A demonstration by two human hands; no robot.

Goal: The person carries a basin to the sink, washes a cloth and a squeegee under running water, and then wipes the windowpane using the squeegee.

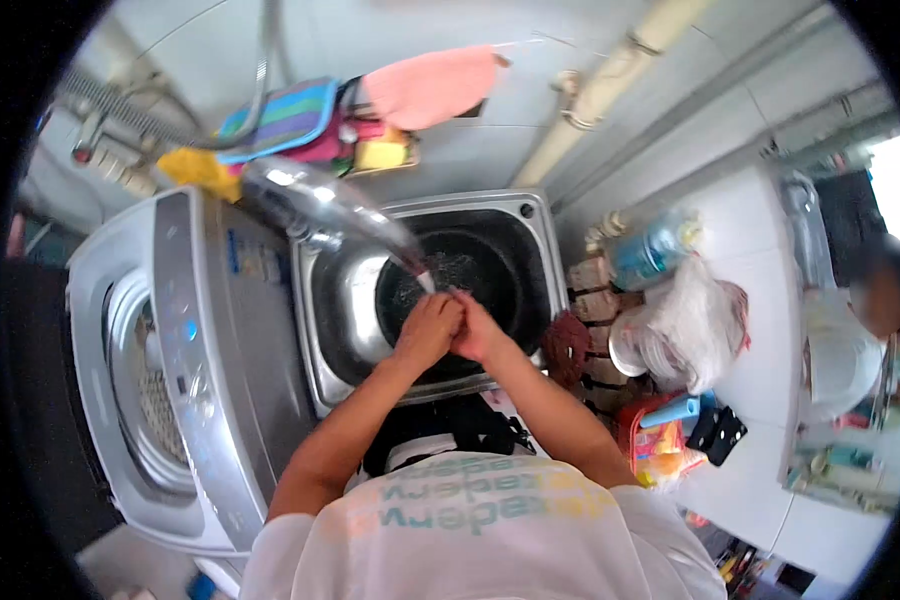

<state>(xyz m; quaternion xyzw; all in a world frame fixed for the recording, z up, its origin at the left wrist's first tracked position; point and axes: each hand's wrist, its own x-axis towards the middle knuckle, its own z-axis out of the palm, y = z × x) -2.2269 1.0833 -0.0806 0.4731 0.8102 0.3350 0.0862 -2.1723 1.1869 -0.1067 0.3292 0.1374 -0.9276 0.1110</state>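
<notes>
My left hand (429, 328) and my right hand (479, 330) are pressed together over a steel sink (322, 352), right under the chrome faucet (365, 212). Water (427, 282) runs from the spout onto them. Both hands look closed, with fingers curled against each other; whatever lies between them, if anything, is hidden. Below them a dark round basin (510, 290) sits in the sink, with water rippling in it.
To the left stands a top-loading washing machine (185, 330) with its lid up. Cloths, among them a pink one (435, 85), hang along the back wall. On the right are a blue bottle (655, 250), a plastic bag (705, 325) and a red basket (630, 425).
</notes>
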